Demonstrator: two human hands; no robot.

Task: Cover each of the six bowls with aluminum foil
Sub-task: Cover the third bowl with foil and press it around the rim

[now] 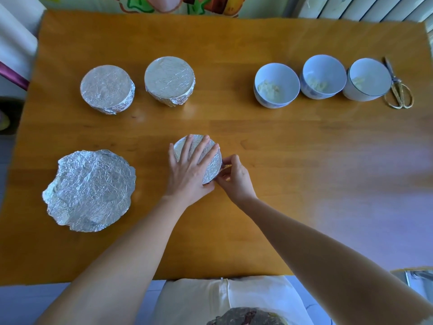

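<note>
Foil-covered round bowl at frame centre, flat top facing up, no long axis; bowl body hidden. Left hand lies flat on it, fingers spread. Right hand pinches its right rim, fingertips partly hidden.

Open tabletop at right, foil sheet left

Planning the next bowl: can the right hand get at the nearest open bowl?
Probably yes: only table lies between the right hand and that open bowl, though it must first release the foil it pinches.
</note>
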